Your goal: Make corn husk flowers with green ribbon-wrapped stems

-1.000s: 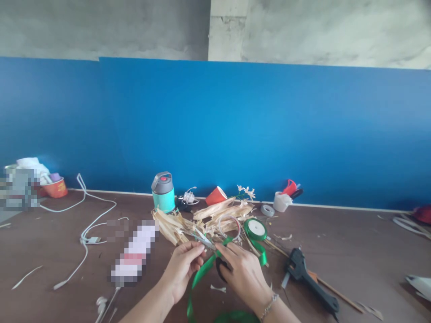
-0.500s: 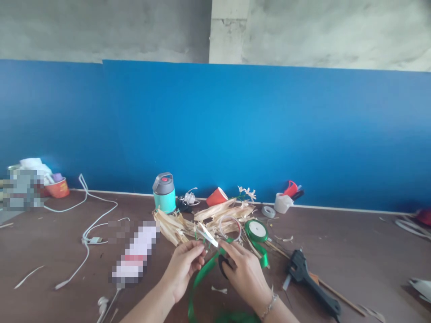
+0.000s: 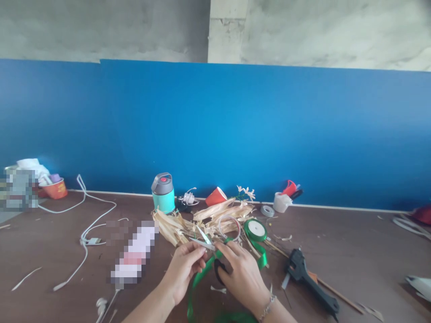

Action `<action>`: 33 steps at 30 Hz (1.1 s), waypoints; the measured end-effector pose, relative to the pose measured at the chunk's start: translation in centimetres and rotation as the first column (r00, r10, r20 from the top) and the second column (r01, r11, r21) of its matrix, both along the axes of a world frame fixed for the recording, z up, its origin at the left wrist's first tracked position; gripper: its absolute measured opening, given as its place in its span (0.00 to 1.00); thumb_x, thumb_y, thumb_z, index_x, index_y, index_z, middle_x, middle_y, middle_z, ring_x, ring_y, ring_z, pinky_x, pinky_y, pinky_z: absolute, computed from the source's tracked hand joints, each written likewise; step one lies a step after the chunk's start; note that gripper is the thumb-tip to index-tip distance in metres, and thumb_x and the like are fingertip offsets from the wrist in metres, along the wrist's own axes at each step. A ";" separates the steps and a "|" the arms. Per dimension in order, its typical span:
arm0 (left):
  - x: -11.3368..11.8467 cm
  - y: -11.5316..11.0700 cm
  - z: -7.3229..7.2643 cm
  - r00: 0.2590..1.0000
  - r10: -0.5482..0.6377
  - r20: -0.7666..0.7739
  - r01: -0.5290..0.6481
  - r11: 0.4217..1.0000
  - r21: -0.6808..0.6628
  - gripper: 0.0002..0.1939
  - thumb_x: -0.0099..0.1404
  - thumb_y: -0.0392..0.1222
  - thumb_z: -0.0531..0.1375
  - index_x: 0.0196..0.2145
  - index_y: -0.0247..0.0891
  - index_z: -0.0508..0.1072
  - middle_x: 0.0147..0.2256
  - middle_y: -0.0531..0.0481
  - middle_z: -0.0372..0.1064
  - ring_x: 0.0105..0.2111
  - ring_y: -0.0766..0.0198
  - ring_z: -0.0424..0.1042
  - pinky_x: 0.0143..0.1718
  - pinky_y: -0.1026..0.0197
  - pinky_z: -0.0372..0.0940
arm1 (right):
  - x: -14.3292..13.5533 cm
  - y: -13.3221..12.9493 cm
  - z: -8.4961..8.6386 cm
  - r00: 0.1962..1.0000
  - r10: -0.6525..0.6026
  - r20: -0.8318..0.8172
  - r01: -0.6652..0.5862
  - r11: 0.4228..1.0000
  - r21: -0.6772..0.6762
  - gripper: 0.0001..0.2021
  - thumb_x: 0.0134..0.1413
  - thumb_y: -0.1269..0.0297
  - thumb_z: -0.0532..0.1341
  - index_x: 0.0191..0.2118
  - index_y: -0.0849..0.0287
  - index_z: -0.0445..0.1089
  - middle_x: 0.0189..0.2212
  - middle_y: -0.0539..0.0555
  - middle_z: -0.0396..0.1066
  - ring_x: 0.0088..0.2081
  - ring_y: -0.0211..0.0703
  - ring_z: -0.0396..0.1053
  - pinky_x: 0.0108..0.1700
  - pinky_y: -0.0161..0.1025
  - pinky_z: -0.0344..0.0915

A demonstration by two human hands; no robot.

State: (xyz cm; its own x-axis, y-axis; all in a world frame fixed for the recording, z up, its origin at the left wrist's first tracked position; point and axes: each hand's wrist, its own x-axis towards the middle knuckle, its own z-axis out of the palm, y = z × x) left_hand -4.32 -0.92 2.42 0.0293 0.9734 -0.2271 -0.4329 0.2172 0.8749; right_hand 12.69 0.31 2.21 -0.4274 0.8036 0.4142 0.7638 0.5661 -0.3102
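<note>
My right hand (image 3: 241,274) grips a pair of scissors (image 3: 218,272) by its black handles; the blades are spread and point left toward my other hand. Finger and thumb of my left hand (image 3: 184,265) are pinched together close to the blades, on something too small to name. Green ribbon (image 3: 197,283) trails down the table below and between both hands. Just beyond my fingers lies a heap of dried, pale husks (image 3: 171,226). A green ribbon spool (image 3: 256,229) and a clear ring-shaped roll (image 3: 229,228) rest by the husks.
A black glue gun (image 3: 308,281) lies on a thin stick at the right. Behind stand a turquoise flask (image 3: 164,200), a tipped orange cup (image 3: 217,196) and a white cup (image 3: 282,202) with tools. White cables (image 3: 88,224) and a blurred-out object (image 3: 134,253) occupy the left.
The scissors' blades, close together before, are now spread apart, with one blade reaching over my left fingertips. Both hands stay in nearly the same place.
</note>
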 end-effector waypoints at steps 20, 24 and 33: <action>-0.1 0.2 -0.5 0.999 0.030 -0.017 -0.030 0.999 -0.028 0.09 0.49 0.41 0.67 0.21 0.32 0.72 0.19 0.52 0.68 0.18 0.74 0.62 0.20 0.71 0.54 | 0.4 0.4 -0.7 1.000 0.001 0.008 -0.002 0.993 0.114 0.18 0.47 0.74 0.55 0.46 0.57 0.68 0.30 0.53 0.73 0.30 0.43 0.72 0.31 0.35 0.64; -0.2 0.4 -0.4 0.999 0.037 0.012 -0.037 0.999 -0.014 0.11 0.50 0.43 0.67 0.21 0.33 0.71 0.20 0.53 0.67 0.19 0.73 0.63 0.21 0.70 0.56 | 0.8 0.6 -0.9 0.973 -0.040 -0.227 0.054 0.997 0.054 0.17 0.50 0.71 0.54 0.48 0.56 0.64 0.32 0.52 0.73 0.29 0.40 0.72 0.32 0.34 0.66; -0.4 0.1 0.4 1.000 0.028 -0.004 -0.027 0.999 0.024 0.13 0.51 0.45 0.67 0.21 0.33 0.71 0.20 0.53 0.66 0.18 0.74 0.59 0.19 0.71 0.53 | 1.6 1.7 -1.4 0.942 -0.322 -0.090 0.312 0.943 -0.112 0.05 0.49 0.69 0.56 0.33 0.55 0.59 0.22 0.49 0.71 0.25 0.44 0.71 0.27 0.34 0.58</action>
State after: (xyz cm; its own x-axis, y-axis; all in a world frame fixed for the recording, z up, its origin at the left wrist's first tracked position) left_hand -4.72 -0.77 2.80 0.0015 0.9790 -0.2038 -0.4344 0.1842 0.8817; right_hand 14.29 1.96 0.79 -0.1020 0.9280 0.3583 0.8588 0.2639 -0.4391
